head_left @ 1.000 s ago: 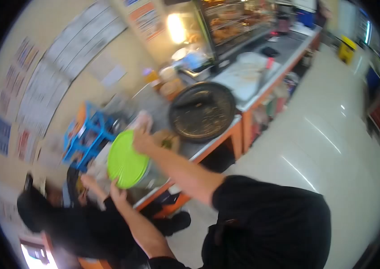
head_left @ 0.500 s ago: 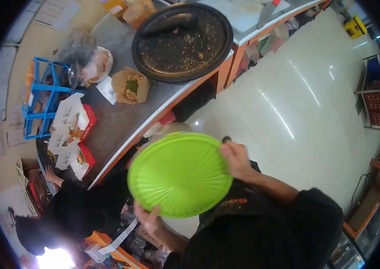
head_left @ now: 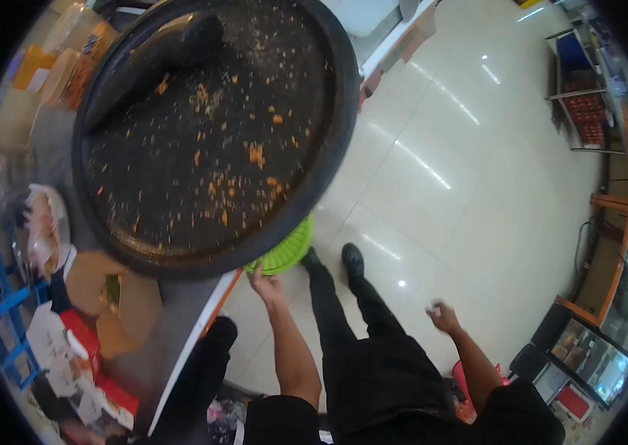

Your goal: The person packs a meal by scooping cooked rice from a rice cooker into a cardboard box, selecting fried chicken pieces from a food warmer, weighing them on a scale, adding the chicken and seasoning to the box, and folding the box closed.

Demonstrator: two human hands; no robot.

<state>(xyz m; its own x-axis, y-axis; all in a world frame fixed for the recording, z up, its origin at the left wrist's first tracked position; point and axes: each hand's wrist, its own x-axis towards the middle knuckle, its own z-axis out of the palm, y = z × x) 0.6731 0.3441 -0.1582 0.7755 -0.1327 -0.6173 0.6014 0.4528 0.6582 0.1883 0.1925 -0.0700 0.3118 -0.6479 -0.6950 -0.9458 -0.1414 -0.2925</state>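
Note:
My left hand grips the edge of the round green lid, which is mostly hidden below the large black tray. That dark round tray fills the upper left, with crumbs and a black utensil on it. My right hand hangs over the floor at the right, fingers apart and slightly curled, holding nothing.
On the counter stand an open brown food box, red and white boxes, a plate of wrapped food and a blue rack. A co-worker's leg is beside the counter.
The green lid has gone from between both hands to below the tray's edge, in my left hand only. My right hand has let go and moved right. The tray looks nearer.

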